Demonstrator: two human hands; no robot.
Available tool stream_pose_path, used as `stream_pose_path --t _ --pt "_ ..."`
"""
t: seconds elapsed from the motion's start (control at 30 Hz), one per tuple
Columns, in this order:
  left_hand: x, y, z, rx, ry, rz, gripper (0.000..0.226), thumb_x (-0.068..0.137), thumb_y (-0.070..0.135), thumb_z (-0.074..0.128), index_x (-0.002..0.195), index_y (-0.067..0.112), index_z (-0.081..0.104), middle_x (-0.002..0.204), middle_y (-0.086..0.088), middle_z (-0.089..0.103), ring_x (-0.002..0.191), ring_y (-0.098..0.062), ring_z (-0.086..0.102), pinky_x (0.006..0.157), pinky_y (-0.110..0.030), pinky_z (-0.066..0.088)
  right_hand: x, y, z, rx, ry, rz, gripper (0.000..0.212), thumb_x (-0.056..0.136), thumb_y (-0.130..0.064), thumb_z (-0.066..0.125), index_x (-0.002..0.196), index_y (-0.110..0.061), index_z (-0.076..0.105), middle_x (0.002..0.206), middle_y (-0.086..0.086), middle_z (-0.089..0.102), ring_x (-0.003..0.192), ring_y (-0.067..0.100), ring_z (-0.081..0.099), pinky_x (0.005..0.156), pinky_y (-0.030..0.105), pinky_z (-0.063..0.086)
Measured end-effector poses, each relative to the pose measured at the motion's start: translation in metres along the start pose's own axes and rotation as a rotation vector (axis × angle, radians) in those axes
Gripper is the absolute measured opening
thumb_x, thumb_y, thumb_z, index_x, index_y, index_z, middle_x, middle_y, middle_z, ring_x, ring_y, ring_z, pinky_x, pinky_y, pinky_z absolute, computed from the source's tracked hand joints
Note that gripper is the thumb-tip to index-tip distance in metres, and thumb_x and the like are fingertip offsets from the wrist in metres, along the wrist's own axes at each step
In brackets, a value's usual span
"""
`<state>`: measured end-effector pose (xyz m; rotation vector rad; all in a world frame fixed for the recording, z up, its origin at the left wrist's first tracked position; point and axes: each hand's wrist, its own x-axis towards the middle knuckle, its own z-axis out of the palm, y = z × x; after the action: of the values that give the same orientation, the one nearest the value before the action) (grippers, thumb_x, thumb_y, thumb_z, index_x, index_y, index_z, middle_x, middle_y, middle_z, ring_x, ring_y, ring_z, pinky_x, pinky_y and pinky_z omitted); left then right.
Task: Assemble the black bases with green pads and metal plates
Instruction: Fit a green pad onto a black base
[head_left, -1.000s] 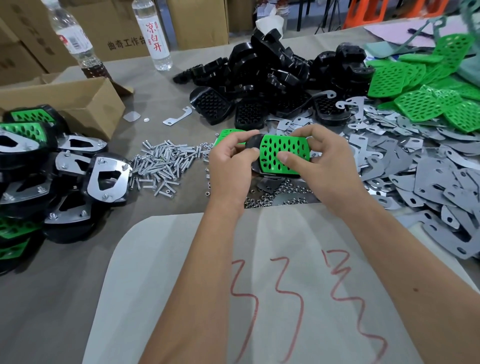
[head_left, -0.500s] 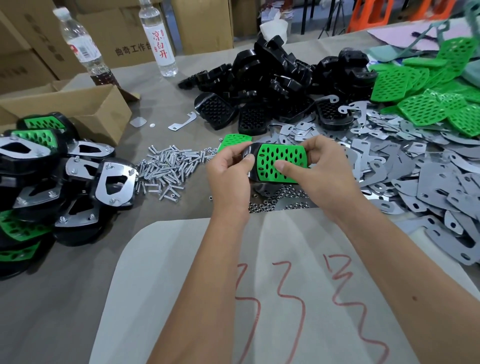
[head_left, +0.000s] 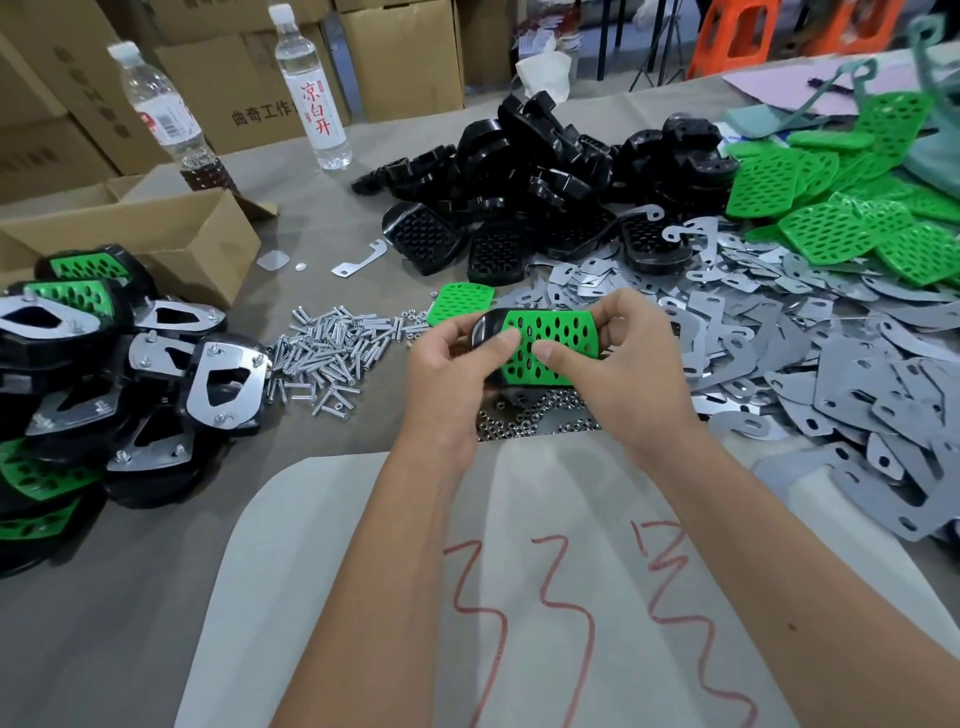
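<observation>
Above the table's middle, both hands hold a black base (head_left: 484, 329) with a perforated green pad (head_left: 550, 338) laid on its top. My left hand (head_left: 457, 374) grips the base's left end, thumb pressing on the pad. My right hand (head_left: 618, 374) grips the right end, its thumb also on the pad. A loose green pad (head_left: 460, 301) lies just behind them. Black bases (head_left: 530, 176) are heaped at the back, green pads (head_left: 841, 208) at the back right, grey metal plates (head_left: 810, 364) along the right.
Finished units (head_left: 104, 374) with plates and pads are stacked at the left beside a cardboard box (head_left: 130, 234). Screws (head_left: 332, 353) lie left of my hands, small nuts (head_left: 530, 421) under them. Two water bottles (head_left: 311, 93) stand behind. A white sheet (head_left: 363, 571) with red marks covers the near table.
The base with the pad stays in both hands. My two thumbs have slid closer together across the green pad.
</observation>
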<state>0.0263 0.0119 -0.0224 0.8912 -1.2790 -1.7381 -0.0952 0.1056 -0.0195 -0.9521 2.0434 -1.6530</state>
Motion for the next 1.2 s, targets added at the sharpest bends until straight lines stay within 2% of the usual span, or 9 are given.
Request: stream_pose_path --t 0.17,0.23,0.33,0.47,0.53,0.63,0.77,0.93,1.2 --pt "0.003 0.001 -0.004 0.107 -0.098 -0.016 0.014 0.078 0.014 0.080 0.090 0.020 0.076 0.095 -0.012 0.078 0.083 -0.029 0.075 0.053 -0.033 0.056 -0.006 0.001 -0.003 0.034 -0.039 -0.072 0.029 0.085 -0.026 0.085 0.094 -0.031 0.057 0.089 -0.001 0.068 0.080 0.032 0.072 0.071 0.054 0.059" --pt "0.006 -0.001 -0.003 0.087 -0.100 -0.021 0.018 0.081 0.012 0.079 0.098 0.014 0.074 0.099 -0.013 0.078 0.091 -0.036 0.076 0.063 -0.047 0.063 -0.004 0.000 -0.004 0.115 -0.045 -0.045 0.025 0.088 -0.018 0.082 0.095 -0.029 0.060 0.090 -0.007 0.065 0.076 0.036 0.073 0.066 0.057 0.060" --pt "0.006 0.001 0.000 0.059 -0.080 -0.026 0.016 0.088 0.003 0.076 0.103 0.007 0.072 0.104 -0.017 0.078 0.099 -0.041 0.075 0.084 -0.063 0.061 -0.002 0.001 -0.003 0.167 -0.021 0.038 0.032 0.085 -0.018 0.084 0.101 -0.030 0.058 0.101 -0.003 0.064 0.087 0.039 0.072 0.073 0.058 0.061" --pt "0.008 0.000 -0.003 -0.007 -0.094 -0.032 0.018 0.089 -0.003 0.072 0.106 0.002 0.072 0.104 -0.017 0.078 0.097 -0.038 0.075 0.082 -0.053 0.062 0.004 0.001 -0.003 0.168 -0.085 0.068 0.032 0.087 -0.020 0.083 0.113 -0.026 0.066 0.106 -0.004 0.073 0.095 0.025 0.075 0.083 0.047 0.063" --pt "0.008 0.001 -0.004 -0.047 -0.108 -0.037 0.016 0.090 -0.005 0.069 0.105 0.001 0.072 0.099 -0.014 0.078 0.088 -0.031 0.076 0.070 -0.041 0.063 0.006 -0.001 -0.005 0.190 -0.143 0.078 0.029 0.089 -0.019 0.081 0.116 -0.020 0.070 0.105 0.000 0.077 0.092 0.017 0.076 0.075 0.034 0.062" --pt "0.006 0.003 -0.005 -0.103 -0.139 -0.068 0.018 0.091 -0.005 0.067 0.108 0.000 0.071 0.101 -0.016 0.078 0.086 -0.029 0.076 0.065 -0.038 0.062 0.008 -0.001 -0.010 0.359 -0.246 0.149 0.024 0.092 -0.013 0.077 0.115 -0.014 0.071 0.098 0.005 0.078 0.056 0.006 0.062 0.046 0.015 0.041" --pt "0.005 0.003 -0.005 -0.083 -0.140 -0.070 0.020 0.092 -0.001 0.068 0.111 0.001 0.071 0.104 -0.017 0.077 0.086 -0.029 0.075 0.066 -0.040 0.062 0.010 0.003 -0.014 0.451 -0.337 0.131 0.021 0.090 -0.015 0.075 0.111 -0.013 0.073 0.089 0.009 0.071 0.042 0.003 0.039 0.039 0.017 0.027" --pt "0.007 0.002 -0.005 -0.078 -0.123 -0.064 0.015 0.094 -0.004 0.065 0.106 0.003 0.070 0.096 -0.011 0.079 0.084 -0.024 0.076 0.066 -0.038 0.063 0.014 0.008 -0.015 0.405 -0.358 0.120 0.021 0.105 -0.018 0.058 0.111 -0.002 0.070 0.091 0.015 0.050 0.052 0.011 0.036 0.041 0.019 0.024" --pt "0.010 0.005 -0.002 -0.049 -0.108 -0.085 0.019 0.094 -0.004 0.066 0.112 0.001 0.069 0.106 -0.017 0.077 0.091 -0.030 0.075 0.074 -0.044 0.064 0.011 0.010 -0.011 0.294 -0.326 0.091 0.022 0.110 -0.015 0.047 0.116 -0.006 0.067 0.083 0.011 0.039 0.059 0.022 0.023 0.059 0.047 0.013"
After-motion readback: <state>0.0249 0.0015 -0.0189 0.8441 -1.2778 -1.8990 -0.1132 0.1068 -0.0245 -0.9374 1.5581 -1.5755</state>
